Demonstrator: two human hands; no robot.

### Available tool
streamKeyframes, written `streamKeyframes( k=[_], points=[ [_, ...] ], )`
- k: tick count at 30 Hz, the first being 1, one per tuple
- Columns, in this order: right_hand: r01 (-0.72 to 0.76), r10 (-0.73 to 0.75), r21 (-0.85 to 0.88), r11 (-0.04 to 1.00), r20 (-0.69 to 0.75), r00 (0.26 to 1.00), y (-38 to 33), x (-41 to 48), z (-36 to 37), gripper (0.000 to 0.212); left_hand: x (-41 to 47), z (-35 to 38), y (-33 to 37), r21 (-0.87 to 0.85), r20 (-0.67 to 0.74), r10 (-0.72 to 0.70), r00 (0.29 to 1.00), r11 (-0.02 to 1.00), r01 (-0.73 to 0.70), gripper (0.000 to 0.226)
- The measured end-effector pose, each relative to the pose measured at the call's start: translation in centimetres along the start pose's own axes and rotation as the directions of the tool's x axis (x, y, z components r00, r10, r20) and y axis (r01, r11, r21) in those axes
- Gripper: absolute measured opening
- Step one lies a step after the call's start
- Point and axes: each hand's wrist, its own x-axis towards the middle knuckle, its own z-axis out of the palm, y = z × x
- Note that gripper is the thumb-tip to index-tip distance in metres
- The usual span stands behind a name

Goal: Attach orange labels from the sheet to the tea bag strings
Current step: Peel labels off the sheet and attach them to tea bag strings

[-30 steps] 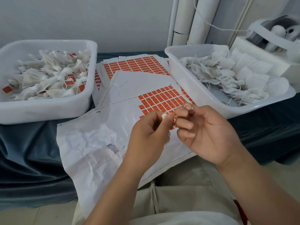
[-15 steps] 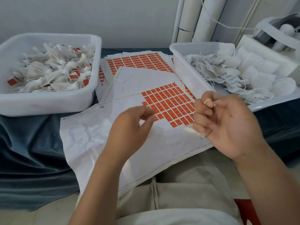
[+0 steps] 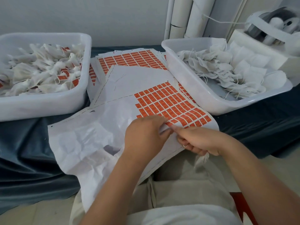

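Forward, left hand (image 3: 145, 133) palm-down, pinching sheet (image 3: 121, 111)

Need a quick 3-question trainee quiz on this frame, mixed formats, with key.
1. True or false: bags in the left bin already carry orange labels.
2. What does the right hand hold? A) tea bag B) scissors C) pen
3. Fill in: the left hand pinches at the label ____.
Key: 1 true; 2 A; 3 sheet.
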Motion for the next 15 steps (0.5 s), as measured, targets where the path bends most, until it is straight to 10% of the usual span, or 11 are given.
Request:
streamKeyframes(
  k=[15],
  points=[
    [0.172,-0.174,-0.040,0.984,-0.075,0.982,0.32,0.08,0.23,0.068,-0.03,-0.30,0.15,-0.291,0.048,-0.182,0.982,0.938,0.188,0.020]
  ],
)
